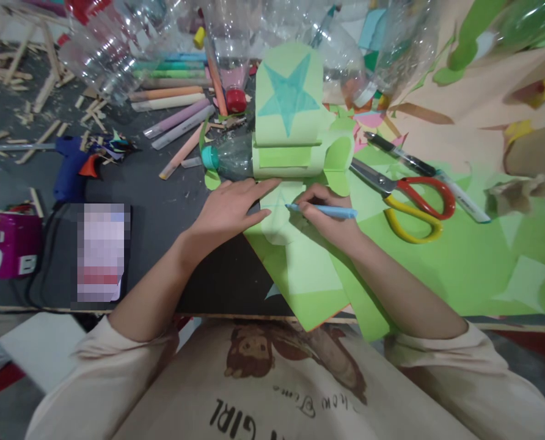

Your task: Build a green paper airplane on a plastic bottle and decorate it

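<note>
My left hand (233, 208) lies flat with fingers stretched out, pressing a pale green paper piece (277, 223) onto the dark table. My right hand (327, 214) pinches a light blue marker (325, 211), its tip on that paper. Just behind my hands lies a plastic bottle (229, 160) with a teal cap, wrapped in green paper. A pale green panel (288, 95) bearing a blue star stands on it. Larger green sheets (437, 263) spread out under my right forearm.
Red and yellow scissors (412, 198) and a black pen (405, 157) lie right of my hands. Coloured markers (176, 104), empty clear bottles (117, 43), a blue glue gun (71, 165), wooden sticks (38, 91) and a magenta device (7, 244) fill the left and back.
</note>
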A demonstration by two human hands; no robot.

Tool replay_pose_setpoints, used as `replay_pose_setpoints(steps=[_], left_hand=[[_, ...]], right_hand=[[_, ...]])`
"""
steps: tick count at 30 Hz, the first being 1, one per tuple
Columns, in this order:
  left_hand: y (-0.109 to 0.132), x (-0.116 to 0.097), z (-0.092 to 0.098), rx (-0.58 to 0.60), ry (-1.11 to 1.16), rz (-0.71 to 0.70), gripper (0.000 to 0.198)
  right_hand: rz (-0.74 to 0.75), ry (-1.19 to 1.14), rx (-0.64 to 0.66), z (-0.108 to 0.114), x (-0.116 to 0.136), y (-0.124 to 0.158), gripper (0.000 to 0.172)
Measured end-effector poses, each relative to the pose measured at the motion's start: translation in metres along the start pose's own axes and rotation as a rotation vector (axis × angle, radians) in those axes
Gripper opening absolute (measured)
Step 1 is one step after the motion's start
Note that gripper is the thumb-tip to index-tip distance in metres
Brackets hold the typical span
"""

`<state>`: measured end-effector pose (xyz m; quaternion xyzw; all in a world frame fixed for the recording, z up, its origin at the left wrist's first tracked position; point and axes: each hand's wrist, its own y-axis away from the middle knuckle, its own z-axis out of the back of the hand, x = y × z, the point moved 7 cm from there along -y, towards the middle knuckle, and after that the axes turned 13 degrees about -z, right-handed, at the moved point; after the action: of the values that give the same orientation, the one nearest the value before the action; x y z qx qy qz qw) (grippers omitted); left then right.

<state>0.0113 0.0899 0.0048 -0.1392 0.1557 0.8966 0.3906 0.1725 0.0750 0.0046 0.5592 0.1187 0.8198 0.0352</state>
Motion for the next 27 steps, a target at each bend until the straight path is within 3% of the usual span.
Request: replay_pose_setpoints(steps=[6,27], left_hand=[[0.0002,-0.0011,0.0021,-0.002,0.012,-0.004,0.055],[-0.0002,-0.0017,0.0028,0.015,-0.008,-0.011,0.054]], right_hand=[[0.059,-0.036,0.035,-0.0008,0.0011,0.0005,0.01],[-0.001,0.045,0.15,-0.0055,-0.001,0.002,0.015]])
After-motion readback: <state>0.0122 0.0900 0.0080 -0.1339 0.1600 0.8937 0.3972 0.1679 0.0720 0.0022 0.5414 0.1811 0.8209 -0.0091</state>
